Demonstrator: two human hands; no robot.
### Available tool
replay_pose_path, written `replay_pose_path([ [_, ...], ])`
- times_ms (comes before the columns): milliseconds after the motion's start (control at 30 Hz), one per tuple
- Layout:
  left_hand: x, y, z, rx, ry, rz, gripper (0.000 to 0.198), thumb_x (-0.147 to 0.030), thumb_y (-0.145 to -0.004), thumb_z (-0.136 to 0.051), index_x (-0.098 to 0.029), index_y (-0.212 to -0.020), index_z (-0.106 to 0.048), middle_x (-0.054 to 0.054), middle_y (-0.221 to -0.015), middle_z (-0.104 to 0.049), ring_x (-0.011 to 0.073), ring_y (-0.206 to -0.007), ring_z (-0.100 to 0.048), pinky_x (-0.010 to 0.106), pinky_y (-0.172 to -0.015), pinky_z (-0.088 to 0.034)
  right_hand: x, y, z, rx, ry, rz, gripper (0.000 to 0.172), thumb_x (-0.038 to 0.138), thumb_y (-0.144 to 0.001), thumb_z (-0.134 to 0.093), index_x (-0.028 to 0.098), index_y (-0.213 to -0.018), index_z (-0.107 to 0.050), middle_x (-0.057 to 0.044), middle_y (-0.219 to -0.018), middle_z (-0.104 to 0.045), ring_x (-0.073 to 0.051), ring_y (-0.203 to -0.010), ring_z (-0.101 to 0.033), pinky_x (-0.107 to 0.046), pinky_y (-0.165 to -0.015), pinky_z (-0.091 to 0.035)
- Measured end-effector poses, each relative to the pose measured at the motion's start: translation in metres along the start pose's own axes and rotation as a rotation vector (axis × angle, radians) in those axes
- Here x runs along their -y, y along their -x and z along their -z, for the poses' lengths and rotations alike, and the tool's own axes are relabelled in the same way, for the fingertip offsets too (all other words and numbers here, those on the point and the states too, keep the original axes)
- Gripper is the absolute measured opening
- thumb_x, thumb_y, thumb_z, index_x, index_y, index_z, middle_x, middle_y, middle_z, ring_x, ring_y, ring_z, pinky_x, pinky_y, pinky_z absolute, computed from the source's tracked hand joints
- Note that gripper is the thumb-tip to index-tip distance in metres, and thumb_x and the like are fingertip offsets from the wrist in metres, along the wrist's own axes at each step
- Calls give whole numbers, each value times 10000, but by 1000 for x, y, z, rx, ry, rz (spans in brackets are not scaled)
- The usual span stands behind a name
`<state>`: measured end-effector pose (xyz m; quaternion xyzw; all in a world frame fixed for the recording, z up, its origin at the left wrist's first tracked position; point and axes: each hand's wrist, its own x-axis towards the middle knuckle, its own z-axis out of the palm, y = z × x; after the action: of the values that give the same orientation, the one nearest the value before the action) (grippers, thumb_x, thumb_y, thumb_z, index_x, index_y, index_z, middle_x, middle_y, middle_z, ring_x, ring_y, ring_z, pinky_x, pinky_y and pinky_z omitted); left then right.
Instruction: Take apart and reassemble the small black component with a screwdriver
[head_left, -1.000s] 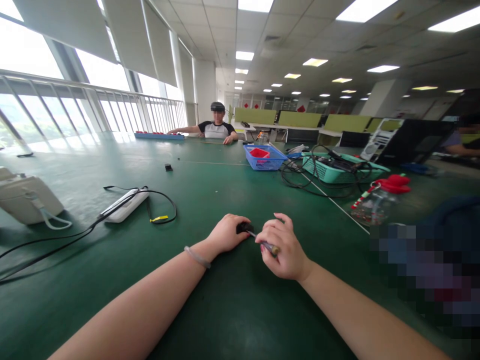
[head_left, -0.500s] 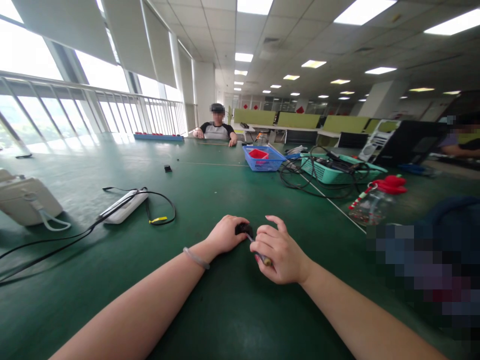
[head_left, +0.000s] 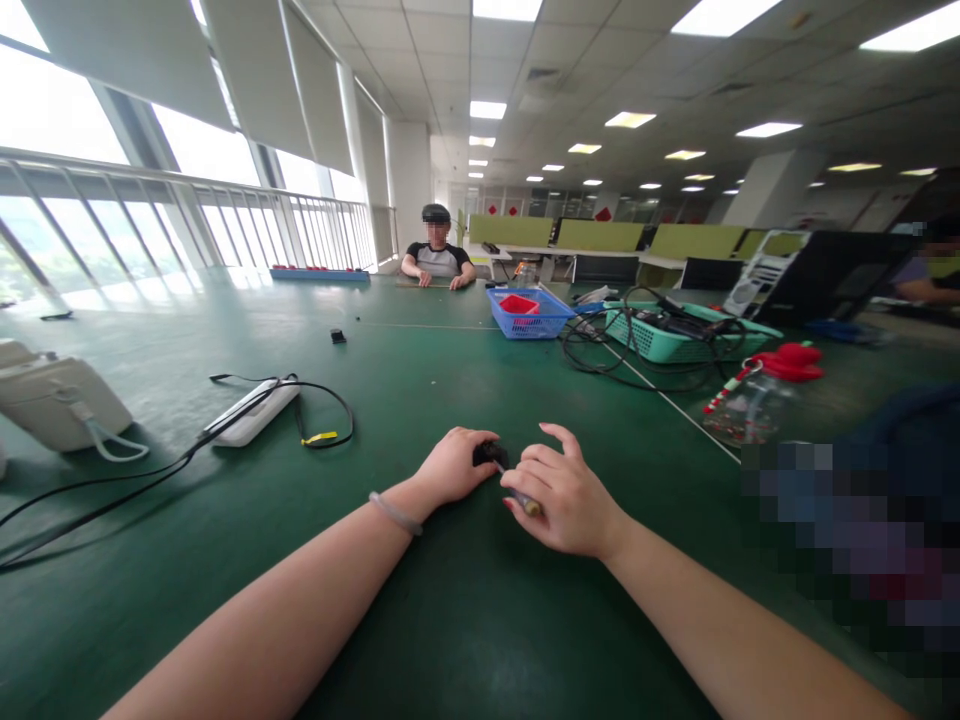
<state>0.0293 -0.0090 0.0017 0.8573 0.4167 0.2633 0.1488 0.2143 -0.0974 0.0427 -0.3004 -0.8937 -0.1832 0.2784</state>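
My left hand point(head_left: 452, 466) rests on the green table point(head_left: 465, 640), its fingers curled over a small black part point(head_left: 489, 453) and pinning it down. My right hand point(head_left: 561, 492) is closed around a small screwdriver point(head_left: 517, 496) with a tan handle end; the shaft points toward the black part. The two hands almost touch. A thin band circles my left wrist.
At the left lie a white power strip point(head_left: 252, 412) with black cables and a beige device point(head_left: 60, 400). Behind are a blue basket point(head_left: 529, 314), a teal basket point(head_left: 664, 340) of cables, and a red-capped bottle point(head_left: 757, 390). A person point(head_left: 437, 254) sits at the far end.
My right hand has slid slightly up and left along the screwdriver, turning it between the fingers. The person at the far end drew both arms in. My left hand has stayed put.
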Motion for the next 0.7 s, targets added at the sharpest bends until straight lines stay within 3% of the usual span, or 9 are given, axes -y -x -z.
replay_pose_path([
  [133,-2,0,2,8,19,10,368,-319,-762,-664,-237,-1120,-660,48,-1083,-691,237,-1041,-603,360,-950,-463,-5,2,-1,-78,-102,-108,94,238,-863,-549,203,-933,-599,0,-767,-638,-163,-779,-584,-504,-1063,-276],
  [367,-5,-1,6,47,20,38,357,-342,-757,-677,-239,-1098,-662,49,-1052,-686,241,-1011,-602,360,-921,-471,-21,9,-12,-271,-385,-470,135,268,-901,-535,231,-814,-630,-9,-765,-691,-191,-803,-647,-431,-986,-422],
  [567,-5,-1,6,53,19,39,359,-350,-743,-681,-250,-1087,-661,44,-1036,-685,245,-992,-604,359,-895,-477,-28,15,-22,-394,-635,-772,214,390,-883,-585,197,-910,-674,-25,-709,-689,-197,-694,-673,-343,-729,-531],
  [700,-6,-1,7,54,23,31,363,-342,-744,-679,-245,-1093,-657,41,-1044,-686,243,-991,-602,361,-900,-474,-28,12,-23,-453,-727,-884,294,456,-854,-607,168,-859,-667,-37,-668,-681,-203,-678,-671,-347,-721,-536],
])
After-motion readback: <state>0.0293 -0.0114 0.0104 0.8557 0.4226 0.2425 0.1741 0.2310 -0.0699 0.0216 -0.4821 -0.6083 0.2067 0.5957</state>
